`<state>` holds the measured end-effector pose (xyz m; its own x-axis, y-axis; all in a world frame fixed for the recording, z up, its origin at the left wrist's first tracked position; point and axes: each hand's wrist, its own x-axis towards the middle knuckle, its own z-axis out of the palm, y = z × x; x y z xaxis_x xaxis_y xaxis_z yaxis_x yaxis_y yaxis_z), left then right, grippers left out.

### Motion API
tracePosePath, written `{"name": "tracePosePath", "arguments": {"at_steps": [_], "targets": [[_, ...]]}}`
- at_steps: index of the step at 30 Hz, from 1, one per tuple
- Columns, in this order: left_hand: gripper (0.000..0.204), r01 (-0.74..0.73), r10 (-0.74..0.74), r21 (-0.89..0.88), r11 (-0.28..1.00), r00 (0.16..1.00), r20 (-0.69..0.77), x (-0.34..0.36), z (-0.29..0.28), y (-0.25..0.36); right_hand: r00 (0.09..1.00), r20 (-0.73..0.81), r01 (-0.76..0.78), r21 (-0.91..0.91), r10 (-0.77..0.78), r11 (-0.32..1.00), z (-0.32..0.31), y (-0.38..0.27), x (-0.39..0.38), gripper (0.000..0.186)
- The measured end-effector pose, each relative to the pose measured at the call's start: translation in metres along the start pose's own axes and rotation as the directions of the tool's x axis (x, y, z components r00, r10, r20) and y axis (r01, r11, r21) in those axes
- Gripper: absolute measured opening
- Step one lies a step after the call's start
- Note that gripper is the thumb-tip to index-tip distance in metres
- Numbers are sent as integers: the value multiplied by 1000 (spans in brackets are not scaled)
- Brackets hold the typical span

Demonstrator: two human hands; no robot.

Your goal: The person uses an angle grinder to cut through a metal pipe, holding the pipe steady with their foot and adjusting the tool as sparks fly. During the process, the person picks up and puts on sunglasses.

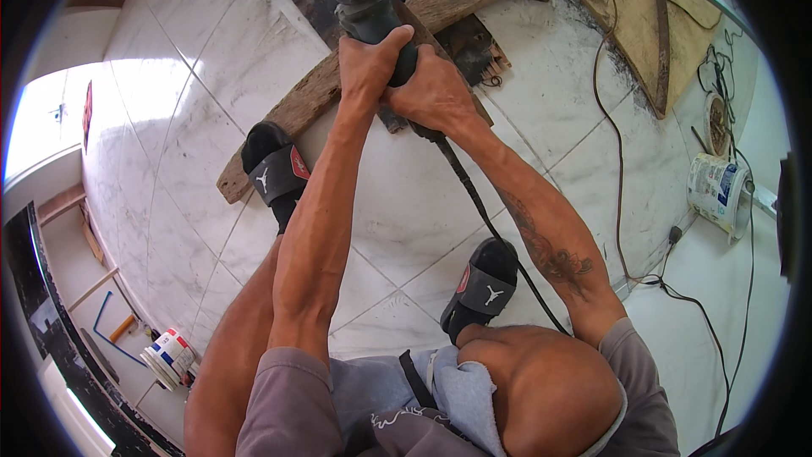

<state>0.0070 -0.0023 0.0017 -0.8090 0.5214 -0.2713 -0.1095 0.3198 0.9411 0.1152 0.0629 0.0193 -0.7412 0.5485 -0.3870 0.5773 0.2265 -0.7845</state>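
A corded power tool (372, 24) was seen close to twelve o'clock, its grey nose pointed at the top edge and its tail turned toward the lap. It was held above a weathered wooden plank (296, 110), which was laid slantwise on the tiled floor (397, 228) from nine o'clock to one o'clock. Whether the nose was in contact with anything could not be told.

By its bulky motor body, the tool was judged to be fairly heavy, rigid and probably weighted toward the nose. The casing was thought unlikely to slip if gripped firmly, though a twist under power was to be allowed for. The thick rear body was judged the best place for two hands, with the nose left clear. The cord (467, 184), soft and flexible, was led off toward five o'clock and was best kept free of the fingers.

The left hand (368, 68) was wrapped around the body from the left, its thumb laid over the top. The right hand (436, 93) was clamped just behind, from the right; most fingertips on both hands were hidden. The left forearm was brought in from seven o'clock, nearly straight; the right was slanted in from four o'clock.
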Motion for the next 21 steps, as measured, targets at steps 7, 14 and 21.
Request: {"name": "tracePosePath", "arguments": {"at_steps": [7, 14, 21], "targets": [[41, -26, 25, -37, 999, 999, -21, -1, 4, -4, 1000, -10, 5, 5, -4, 1000, -1, 2, -2, 70], [39, -81, 80, -38, 996, 996, -25, -4, 6, -9, 999, -26, 29, 25, -28, 999, 5, 13, -4, 74], [39, -56, 55, -18, 998, 998, -37, -8, -2, -10, 1000, -15, 23, 34, -23, 999, 9, 8, -8, 73]]}}
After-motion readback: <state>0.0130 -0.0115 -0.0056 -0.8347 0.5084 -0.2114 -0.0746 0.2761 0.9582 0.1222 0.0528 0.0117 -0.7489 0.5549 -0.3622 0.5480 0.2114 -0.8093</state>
